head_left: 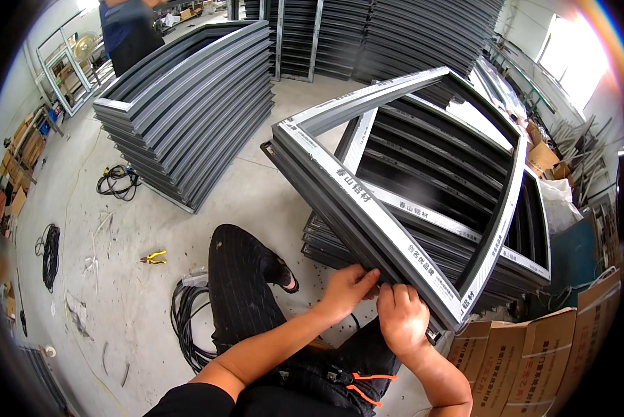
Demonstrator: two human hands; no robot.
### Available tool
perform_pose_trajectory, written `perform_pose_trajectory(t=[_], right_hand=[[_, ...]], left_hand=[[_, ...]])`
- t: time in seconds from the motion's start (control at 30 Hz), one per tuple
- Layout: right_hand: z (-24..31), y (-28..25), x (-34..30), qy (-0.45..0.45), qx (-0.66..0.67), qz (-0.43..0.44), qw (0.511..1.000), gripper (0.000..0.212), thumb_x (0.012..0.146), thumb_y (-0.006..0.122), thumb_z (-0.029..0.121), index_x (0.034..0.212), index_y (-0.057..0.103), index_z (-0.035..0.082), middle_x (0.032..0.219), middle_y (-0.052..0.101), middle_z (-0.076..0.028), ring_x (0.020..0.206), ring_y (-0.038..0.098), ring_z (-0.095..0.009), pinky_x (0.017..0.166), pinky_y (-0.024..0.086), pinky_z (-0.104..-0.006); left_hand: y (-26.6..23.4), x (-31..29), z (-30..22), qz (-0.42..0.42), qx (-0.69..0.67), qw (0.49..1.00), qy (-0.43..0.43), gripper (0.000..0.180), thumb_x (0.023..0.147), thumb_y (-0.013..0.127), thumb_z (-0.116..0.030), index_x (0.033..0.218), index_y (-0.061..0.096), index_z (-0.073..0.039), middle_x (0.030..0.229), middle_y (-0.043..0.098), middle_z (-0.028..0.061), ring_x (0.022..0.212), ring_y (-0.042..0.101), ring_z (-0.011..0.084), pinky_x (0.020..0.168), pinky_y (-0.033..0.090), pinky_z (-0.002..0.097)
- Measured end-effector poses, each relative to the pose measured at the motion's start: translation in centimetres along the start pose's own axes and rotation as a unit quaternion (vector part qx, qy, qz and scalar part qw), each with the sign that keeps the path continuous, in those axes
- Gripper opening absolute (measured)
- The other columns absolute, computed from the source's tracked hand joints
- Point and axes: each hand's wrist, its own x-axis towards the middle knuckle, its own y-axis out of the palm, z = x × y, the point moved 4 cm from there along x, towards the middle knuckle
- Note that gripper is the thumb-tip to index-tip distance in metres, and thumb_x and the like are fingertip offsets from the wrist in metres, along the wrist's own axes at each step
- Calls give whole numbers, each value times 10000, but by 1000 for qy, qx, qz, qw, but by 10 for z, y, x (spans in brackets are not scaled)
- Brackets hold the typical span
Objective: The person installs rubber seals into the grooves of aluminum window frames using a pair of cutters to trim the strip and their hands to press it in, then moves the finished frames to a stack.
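A dark grey window frame [367, 201] with white printed protective film rests tilted on a stack of similar frames [329, 243] in front of me. Both hands meet at its near lower edge. My left hand [348, 290] is closed there, thumb and fingers pinched against the side of the profile. Close beside it, my right hand [402, 320] has its fingers curled down on the same edge. Whatever lies between the fingertips is hidden. A short bit of thin black strip [356, 321] shows below my left wrist. Orange-handled pliers or cutters [373, 377] lie at my lap.
Yellow-handled pliers [153, 258] and a black coil [185, 323] lie on the floor by my leg. Another tall frame stack [194, 118] stands at far left. Cardboard boxes [534, 358] crowd the right side. Another person [128, 35] stands at the back left.
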Motion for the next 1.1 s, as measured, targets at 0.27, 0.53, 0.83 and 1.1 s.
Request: perform_pose_trajectory(t=[0.27,0.53,0.83,1.1], right_hand=[[-1,3,-3,6,-6,-15,1000,224,687,623,74,908,610,41,766,514,-75,703,559,-231,564,484,-333],[1,4,-4,11,-8,-20,1000,238,682,615,61,918,610,36,776,516,-78,706,560,-235,569,484,-332],[5,3,-1,10,2,-35,999,245,667,590,58,909,603,19,790,511,-87,711,557,-241,562,481,-335],[13,5,3,11,-45,-1,999,243,675,589,76,913,604,31,790,514,-74,732,561,-233,560,483,-331]], left_hand=[[-5,1,-12,31,-21,998,-53,367,932,569,-336,817,593,12,762,642,86,690,587,116,619,465,251],[-36,17,-21,17,-47,998,-25,312,921,593,-321,866,602,-14,770,645,66,699,593,116,665,480,252],[-11,7,-7,20,-59,998,-17,292,901,634,-293,868,564,-12,745,603,44,661,557,103,615,455,248],[-5,6,-3,4,-38,999,-22,299,871,678,-285,849,560,-12,710,556,17,629,494,81,568,414,225]])
